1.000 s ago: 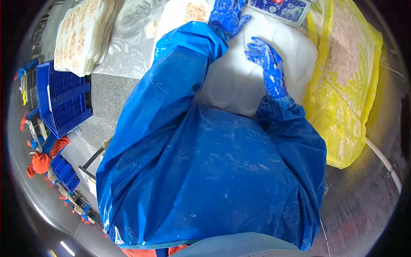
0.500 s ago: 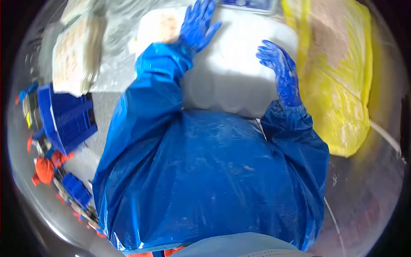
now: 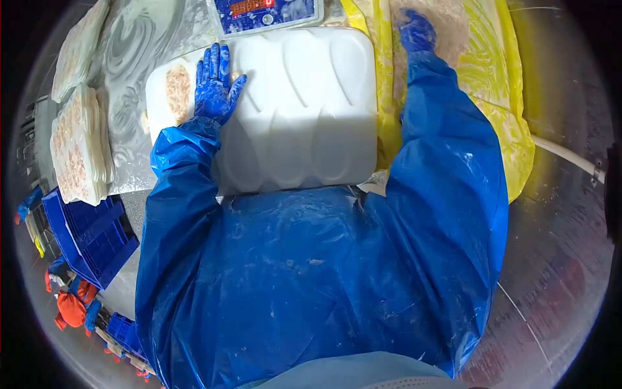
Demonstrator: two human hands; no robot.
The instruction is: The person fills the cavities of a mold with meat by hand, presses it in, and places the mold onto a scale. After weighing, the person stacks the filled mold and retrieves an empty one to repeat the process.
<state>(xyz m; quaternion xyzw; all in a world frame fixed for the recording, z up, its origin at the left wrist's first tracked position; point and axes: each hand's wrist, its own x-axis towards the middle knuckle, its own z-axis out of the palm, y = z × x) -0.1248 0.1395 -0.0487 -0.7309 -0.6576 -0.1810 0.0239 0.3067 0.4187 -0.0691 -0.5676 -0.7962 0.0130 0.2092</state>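
My left hand [image 3: 218,87], in a blue glove smeared with white, lies flat with fingers stretched on a white tray [image 3: 308,52] with long oval hollows. Left of it, one hollow holds a pinkish minced patty [image 3: 178,87]. Out to the right, my right hand [image 3: 416,32], also gloved, is down at a pinkish-brown minced mass [image 3: 450,29] lined with yellow plastic sheeting [image 3: 502,97]. Its fingers look curled in; anything inside them is hidden.
A blue scale [image 3: 269,14] with a red display stands behind the tray. Stacks of filled trays [image 3: 81,149] sit at left. Blue crates [image 3: 91,233] and people in orange headgear [image 3: 70,309] are beyond, lower left. A pale hose [image 3: 564,155] lies at right.
My right hand has moved from above the tray forward and right to the minced mass. My left hand stays flat on the tray. The view has shifted right, showing more of the scale.
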